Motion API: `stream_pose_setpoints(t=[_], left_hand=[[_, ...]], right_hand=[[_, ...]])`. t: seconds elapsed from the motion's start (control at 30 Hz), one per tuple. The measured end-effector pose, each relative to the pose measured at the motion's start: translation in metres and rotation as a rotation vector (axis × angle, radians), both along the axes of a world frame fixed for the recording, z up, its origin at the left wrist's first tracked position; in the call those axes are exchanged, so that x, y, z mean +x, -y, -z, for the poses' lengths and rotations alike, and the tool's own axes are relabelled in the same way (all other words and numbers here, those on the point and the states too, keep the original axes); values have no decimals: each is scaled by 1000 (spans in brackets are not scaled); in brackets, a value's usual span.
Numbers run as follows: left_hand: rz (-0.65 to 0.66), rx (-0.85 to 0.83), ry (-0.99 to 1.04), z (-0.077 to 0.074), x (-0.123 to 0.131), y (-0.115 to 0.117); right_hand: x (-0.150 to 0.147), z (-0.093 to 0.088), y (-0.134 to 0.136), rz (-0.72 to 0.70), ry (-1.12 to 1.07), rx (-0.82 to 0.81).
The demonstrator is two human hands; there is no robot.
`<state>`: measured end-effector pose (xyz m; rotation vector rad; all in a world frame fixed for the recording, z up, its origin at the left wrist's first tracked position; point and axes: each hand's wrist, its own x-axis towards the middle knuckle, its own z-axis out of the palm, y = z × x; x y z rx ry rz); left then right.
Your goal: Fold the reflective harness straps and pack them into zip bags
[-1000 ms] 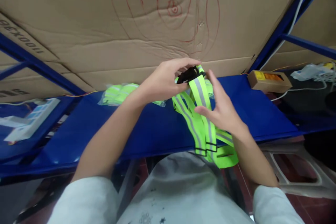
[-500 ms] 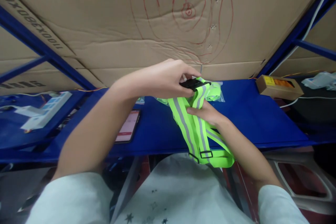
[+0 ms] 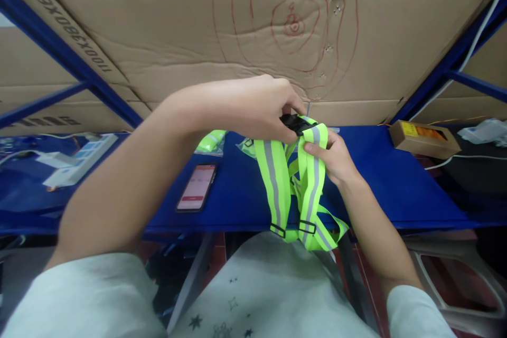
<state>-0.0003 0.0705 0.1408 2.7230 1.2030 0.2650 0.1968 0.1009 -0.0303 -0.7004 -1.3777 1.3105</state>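
Observation:
A neon yellow-green reflective harness [image 3: 273, 185] with grey stripes hangs in loops between my hands, above the front of the blue table. My left hand [image 3: 269, 108] bends over its top and pinches a black buckle [image 3: 295, 122] where the straps meet. My right hand [image 3: 335, 156] grips the right-hand strap just below the buckle, thumb in front and fingers behind it. Black strap sliders [image 3: 307, 227] hang at the lower ends of the loops, near my shirt. Part of the buckle is hidden by my left fingers.
A phone [image 3: 197, 188] with a lit screen lies on the blue table [image 3: 372, 185]. Behind it is a bagged neon bundle [image 3: 212, 141]. At left sits a white power strip [image 3: 83, 161]; at right, a small cardboard box [image 3: 423, 139]. A cardboard panel [image 3: 178, 31] stands behind.
My right hand has moved up the strap towards the buckle. The harness loops have shifted and hang straighter. The view has shifted slightly, showing more of the phone and bagged bundle.

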Motion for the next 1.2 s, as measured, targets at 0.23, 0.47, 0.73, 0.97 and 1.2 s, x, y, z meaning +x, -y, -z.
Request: stream_pose_setpoints(t=[0.23, 0.47, 0.73, 0.97, 1.2], left_hand=[[147, -127, 122, -7, -18, -5], [404, -244, 310, -24, -32, 0], [292, -486, 516, -25, -29, 4], [321, -515, 543, -23, -34, 4], [281, -590, 632, -20, -38, 5]], right_hand=[[12, 12, 1, -258, 11, 52], [14, 4, 9, -317, 21, 163], [-2, -15, 15, -373, 5, 208], [-11, -26, 13, -250, 171, 442], [-29, -33, 24, -573, 15, 193]])
